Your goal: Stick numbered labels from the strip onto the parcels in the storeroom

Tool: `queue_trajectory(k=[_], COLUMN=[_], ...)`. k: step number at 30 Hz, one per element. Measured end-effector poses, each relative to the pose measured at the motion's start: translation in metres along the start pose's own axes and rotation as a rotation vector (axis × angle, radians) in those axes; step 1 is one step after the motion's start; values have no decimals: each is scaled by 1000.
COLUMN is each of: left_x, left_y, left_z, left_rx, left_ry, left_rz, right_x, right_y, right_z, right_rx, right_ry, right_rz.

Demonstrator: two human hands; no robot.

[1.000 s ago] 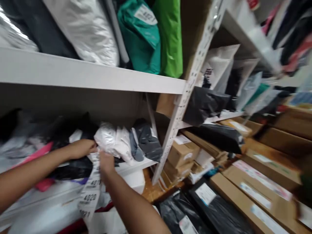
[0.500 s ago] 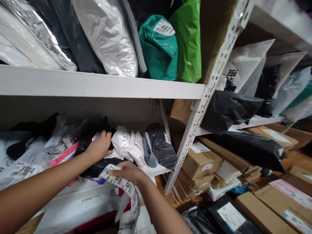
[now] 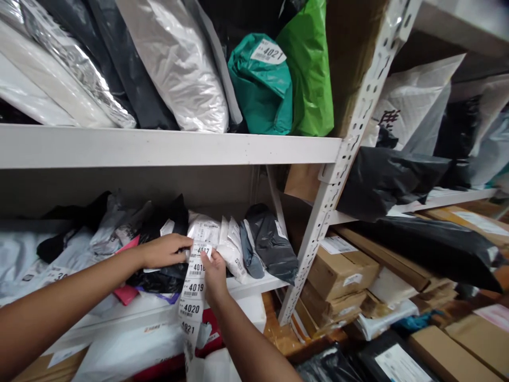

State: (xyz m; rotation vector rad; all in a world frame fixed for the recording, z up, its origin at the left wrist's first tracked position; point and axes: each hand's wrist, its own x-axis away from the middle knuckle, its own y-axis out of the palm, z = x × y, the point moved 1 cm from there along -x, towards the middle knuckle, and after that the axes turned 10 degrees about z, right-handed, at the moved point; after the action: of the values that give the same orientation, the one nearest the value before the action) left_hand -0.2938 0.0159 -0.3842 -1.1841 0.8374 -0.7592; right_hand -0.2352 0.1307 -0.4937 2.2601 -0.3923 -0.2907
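Note:
A strip of white numbered labels (image 3: pixel 192 306) hangs between my hands, with 4017 at the top and 4018 to 4021 beneath. My right hand (image 3: pixel 216 271) grips its right edge near the top, thumb on the front. At the upper left edge, my left hand (image 3: pixel 167 251) pinches the strip; its fingertips are partly hidden. Just behind the labels lies a white plastic parcel (image 3: pixel 204 227) with a printed label. A black plastic parcel (image 3: pixel 149 233) is behind my left hand.
Grey bags (image 3: pixel 270 241) end the lower shelf's row. On the upper shelf (image 3: pixel 170 149) stand a teal parcel (image 3: pixel 260 87) labelled 4021 and a green one (image 3: pixel 312 74). A perforated white post (image 3: pixel 338 164) rises at right, beside stacked cardboard boxes (image 3: pixel 338 265).
My left hand has come away from the black parcel, down to the strip's top. My right hand has raised and straightened the strip so its numbers face me. The view has shifted slightly.

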Motion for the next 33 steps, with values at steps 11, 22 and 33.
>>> queue_trajectory(k=[11,22,33], left_x=[-23,-17,-31], left_y=[6,5,23], left_z=[-1,3,16], left_rx=[196,77,-439], left_ry=[-329,-326,-299], left_rz=[-29,-68,-82], right_x=[-16,-22,-17], right_y=[-4,-17,-16], right_z=[12,23,13], right_rx=[108,339,387], right_ry=[42,-22,40], right_rz=[53,124,152])
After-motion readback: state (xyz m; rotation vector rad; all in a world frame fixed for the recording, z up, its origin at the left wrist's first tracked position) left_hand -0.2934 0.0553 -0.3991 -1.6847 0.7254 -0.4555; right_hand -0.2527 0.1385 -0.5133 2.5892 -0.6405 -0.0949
